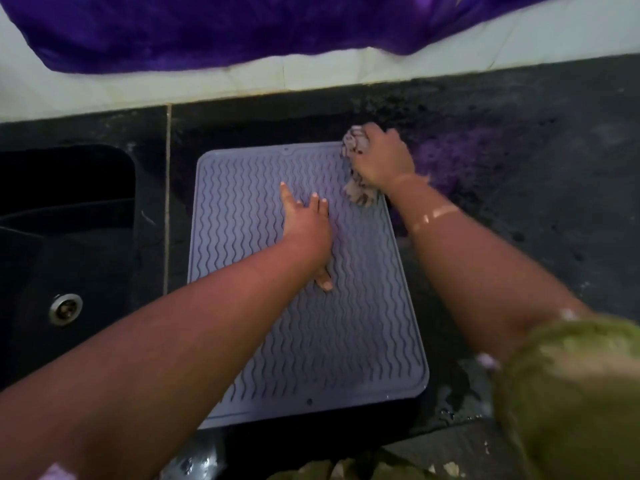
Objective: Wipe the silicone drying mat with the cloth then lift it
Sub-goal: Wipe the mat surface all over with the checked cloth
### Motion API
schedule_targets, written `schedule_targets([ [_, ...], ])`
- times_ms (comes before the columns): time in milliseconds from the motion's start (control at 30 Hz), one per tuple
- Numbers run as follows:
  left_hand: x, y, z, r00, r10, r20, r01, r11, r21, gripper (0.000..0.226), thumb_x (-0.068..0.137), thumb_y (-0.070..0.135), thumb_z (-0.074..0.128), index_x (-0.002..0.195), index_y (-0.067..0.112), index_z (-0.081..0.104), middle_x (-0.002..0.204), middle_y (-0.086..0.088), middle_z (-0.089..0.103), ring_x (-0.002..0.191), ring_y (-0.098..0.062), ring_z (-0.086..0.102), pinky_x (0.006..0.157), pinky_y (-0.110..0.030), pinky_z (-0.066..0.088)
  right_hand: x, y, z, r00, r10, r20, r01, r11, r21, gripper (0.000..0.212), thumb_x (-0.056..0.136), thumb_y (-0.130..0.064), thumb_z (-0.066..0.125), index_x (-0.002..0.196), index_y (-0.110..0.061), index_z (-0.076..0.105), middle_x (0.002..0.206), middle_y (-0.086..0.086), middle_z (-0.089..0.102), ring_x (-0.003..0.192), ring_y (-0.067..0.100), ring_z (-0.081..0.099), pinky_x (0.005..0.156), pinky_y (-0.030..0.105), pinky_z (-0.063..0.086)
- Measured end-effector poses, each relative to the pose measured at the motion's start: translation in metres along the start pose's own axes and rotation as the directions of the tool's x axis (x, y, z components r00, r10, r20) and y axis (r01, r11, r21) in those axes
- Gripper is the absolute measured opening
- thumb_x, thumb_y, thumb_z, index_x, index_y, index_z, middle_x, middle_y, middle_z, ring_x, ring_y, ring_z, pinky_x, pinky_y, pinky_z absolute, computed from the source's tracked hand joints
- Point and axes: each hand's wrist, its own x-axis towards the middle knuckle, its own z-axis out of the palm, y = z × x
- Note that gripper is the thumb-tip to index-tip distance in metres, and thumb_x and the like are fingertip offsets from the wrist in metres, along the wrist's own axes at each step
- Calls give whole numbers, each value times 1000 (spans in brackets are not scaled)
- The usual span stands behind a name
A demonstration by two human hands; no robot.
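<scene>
Pressing flat, fingers spread, left hand steadies mat; right hand grips cloth.

The place was a home kitchen. A dark stone counter ran along a wall of pale tiles, and a black sink with a metal drain was set into it on the left. A ribbed silicone drying mat lay flat on the counter beside the sink. A purple cloth hung over the tiles.
</scene>
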Motion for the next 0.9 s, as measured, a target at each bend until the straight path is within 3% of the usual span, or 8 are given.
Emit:
schedule_targets([
  [100, 0, 1, 0, 1000, -17, 3, 17, 1000, 2, 139, 59, 79, 63, 150, 7, -12, 159, -13, -11, 146, -34, 8, 108, -70, -4, 18, -1, 10, 993, 71, 98, -64, 995, -76, 53, 88, -40, 51, 134, -17, 36, 136, 22, 39, 124, 42, 41, 99, 46, 38],
  [367, -2, -2, 4, 999, -11, -48, 10, 1000, -17, 140, 58, 77, 67, 150, 5, -10, 159, -14, -8, 146, -32, 12, 107, -71, -3, -130, 31, 19, 994, -103, -28, 96, 976, -195, 51, 77, -38, 56, 124, -22, 45, 111, 15, 48, 103, 37, 48, 78, 45, 47],
  [467, 0, 0, 4, 999, -26, -42, 25, 1000, -19, 142, 57, 77, 68, 150, 3, -11, 159, -14, -8, 145, -33, 14, 106, -71, -4, -192, 44, 16, 989, -139, -42, 132, 982, -138, 58, 70, -45, 50, 125, -28, 49, 100, 9, 50, 94, 33, 51, 72, 42, 50],
  [533, 0, 1, 4, 999, -22, -44, 21, 1000, -11, 142, 57, 78, 66, 150, 4, -11, 159, -15, -9, 146, -34, 12, 106, -72, -4, -209, 51, 14, 997, -73, -26, 72, 997, -29, 58, 67, -49, 45, 121, -30, 53, 94, 4, 50, 92, 29, 53, 70, 36, 48],
  [633, -2, 2, 4, 998, -22, -63, 22, 1000, -5, 141, 57, 79, 64, 150, 4, -11, 159, -14, -9, 146, -34, 11, 104, -72, -4, -184, 49, 8, 999, 0, -44, 7, 988, 153, 37, 74, -50, 54, 105, -31, 57, 91, 1, 57, 90, 24, 57, 71, 33, 48],
  [733, -5, 0, 11, 996, -41, -82, 35, 996, -78, 141, 56, 79, 65, 150, 6, -12, 160, -11, -8, 147, -30, 8, 104, -73, -6, -124, 33, 4, 995, 38, -95, -22, 987, 157, 38, 77, -44, 58, 112, -28, 58, 101, 11, 61, 98, 32, 58, 80, 37, 49],
  [900, -8, -7, 17, 992, -32, -118, 12, 986, -167, 140, 55, 78, 66, 152, 11, -10, 161, -5, -5, 147, -25, 8, 105, -73, -6, -99, 4, 10, 990, 65, 125, -54, 995, -83, 49, 83, -41, 54, 128, -23, 48, 124, 21, 49, 114, 42, 49, 91, 42, 44],
])
